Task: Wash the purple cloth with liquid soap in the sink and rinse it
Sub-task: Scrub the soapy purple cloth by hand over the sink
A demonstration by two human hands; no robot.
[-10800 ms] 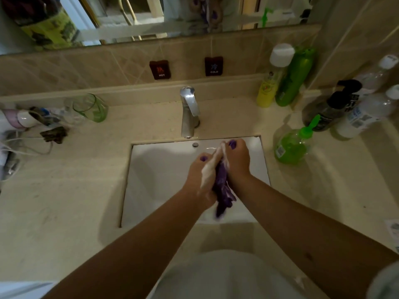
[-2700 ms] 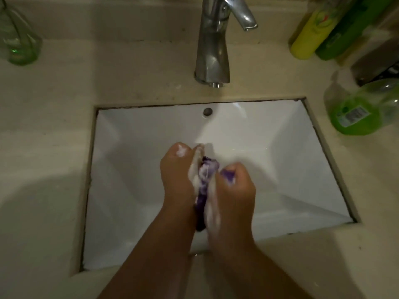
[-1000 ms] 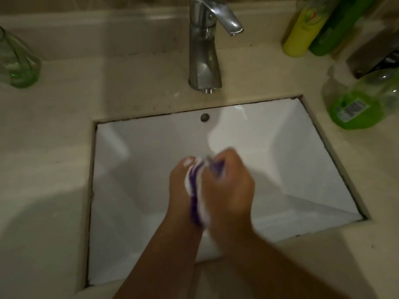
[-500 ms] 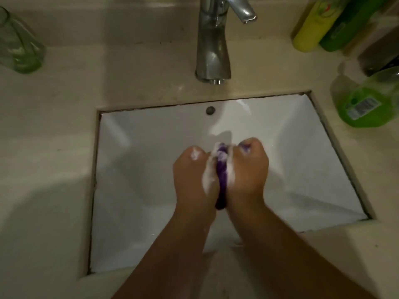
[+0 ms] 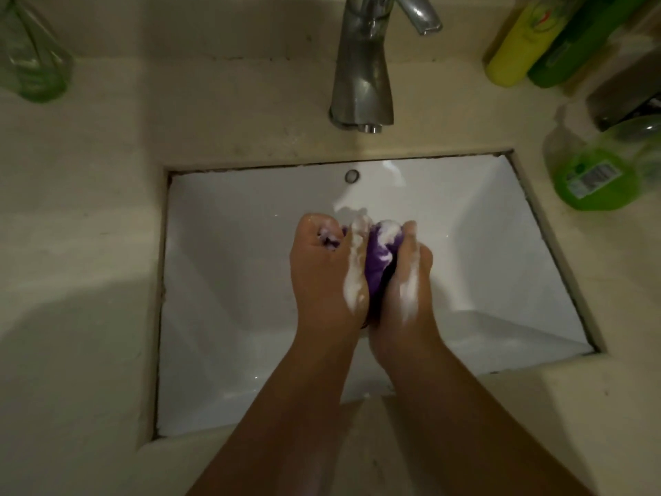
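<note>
Over the middle of the white sink (image 5: 232, 281), the purple cloth (image 5: 378, 259) is squeezed between both fists, bunched up and streaked with white foam. My left hand (image 5: 322, 270) is shut on its left side, with a bit of cloth showing between the fingers. My right hand (image 5: 407, 281) is shut on its right side. Foam runs along both thumbs and wrists. The green liquid soap bottle (image 5: 601, 173) lies on the counter to the right of the sink. Most of the cloth is hidden inside the hands.
A chrome tap (image 5: 365, 66) stands behind the sink, with no water running from it. Yellow (image 5: 515, 48) and green (image 5: 572, 44) bottles stand at the back right beside a dark object (image 5: 622, 94). A green glass (image 5: 28, 62) sits at the back left on the beige counter (image 5: 89, 245).
The hands have kept rubbing the soapy cloth together over the sink. Since half a second ago the fists have parted slightly, showing more purple between them.
</note>
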